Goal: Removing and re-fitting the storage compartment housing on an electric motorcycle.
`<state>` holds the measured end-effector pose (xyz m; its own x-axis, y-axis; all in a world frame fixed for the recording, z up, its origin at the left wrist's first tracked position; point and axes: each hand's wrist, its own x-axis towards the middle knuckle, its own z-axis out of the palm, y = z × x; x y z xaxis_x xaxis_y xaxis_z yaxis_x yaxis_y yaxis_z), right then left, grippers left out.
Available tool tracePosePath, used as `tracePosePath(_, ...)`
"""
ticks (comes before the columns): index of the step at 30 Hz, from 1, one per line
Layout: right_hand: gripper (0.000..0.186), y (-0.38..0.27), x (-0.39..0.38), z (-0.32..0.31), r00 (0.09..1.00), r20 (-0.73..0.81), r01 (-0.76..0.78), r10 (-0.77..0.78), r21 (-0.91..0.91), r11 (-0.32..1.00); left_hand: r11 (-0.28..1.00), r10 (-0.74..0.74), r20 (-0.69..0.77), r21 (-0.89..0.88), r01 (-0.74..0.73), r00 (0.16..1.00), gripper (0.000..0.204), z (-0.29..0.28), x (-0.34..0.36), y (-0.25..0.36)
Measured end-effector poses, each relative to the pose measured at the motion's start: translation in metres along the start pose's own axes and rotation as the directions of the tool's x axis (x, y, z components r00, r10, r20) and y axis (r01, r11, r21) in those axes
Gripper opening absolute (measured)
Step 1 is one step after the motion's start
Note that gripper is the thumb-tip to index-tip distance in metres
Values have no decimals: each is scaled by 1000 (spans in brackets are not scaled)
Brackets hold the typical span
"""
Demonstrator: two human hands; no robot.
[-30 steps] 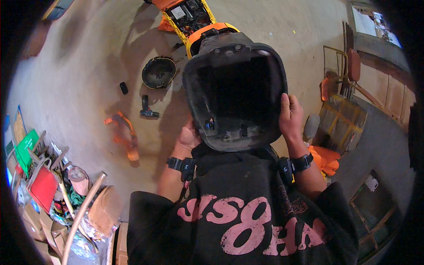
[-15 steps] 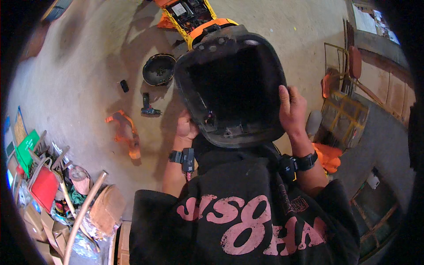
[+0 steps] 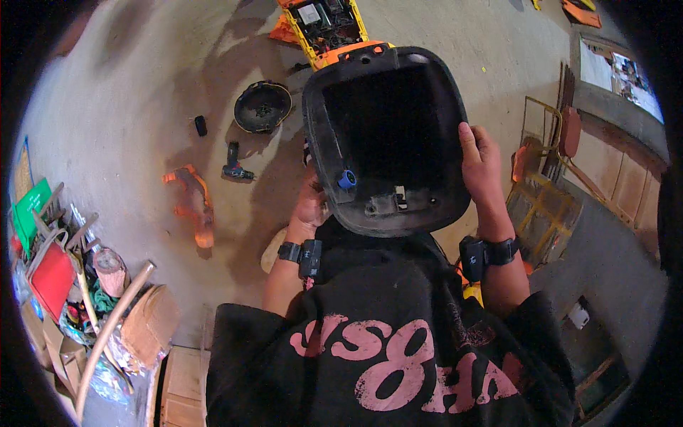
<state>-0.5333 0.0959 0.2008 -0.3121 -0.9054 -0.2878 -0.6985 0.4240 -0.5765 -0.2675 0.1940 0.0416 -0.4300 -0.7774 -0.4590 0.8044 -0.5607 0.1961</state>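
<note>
Head view: black tub [image 3: 455, 206] held up before a black shirt [image 3: 398, 285] | right hand [image 3: 482, 162] curled around its right rim, thumb inward | left hand [image 3: 311, 204] at its left edge, fingers hidden, grip I cannot tell | drill [image 3: 234, 162] on floor [image 3: 142, 178]

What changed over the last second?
The shell leaned left half a second ago; it has turned clockwise, closer to straight, with its inside facing the camera more. The blue part inside now shows plainly. Nothing was taken up or let go: left hand and right hand stay on the shell. The drill, basin and orange piece stay on the floor; the view itself shifted.
</note>
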Motion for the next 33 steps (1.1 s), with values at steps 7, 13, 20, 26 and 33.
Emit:
tracePosePath(7,41,-16,7,0,998,52,41,-35,-121,992,981,54,-93,191,-36,994,47,-18,6,4)
tracePosePath(13,41,-7,4,-4,999,37,30,-25,-132,991,935,-73,-300,311,170,951,36,5,22,22)
tracePosePath(20,37,-12,3,-17,996,70,57,-50,-91,994,604,151,-203,794,72,967,41,-84,35,-25)
tracePosePath(26,31,-18,-18,-17,991,136,47,-7,-289,956,923,-89,-371,318,216,925,45,-79,31,-22)
tracePosePath(33,25,-24,-43,12,967,217,195,-132,-301,934,907,-173,-186,352,230,967,44,-140,-18,-38)
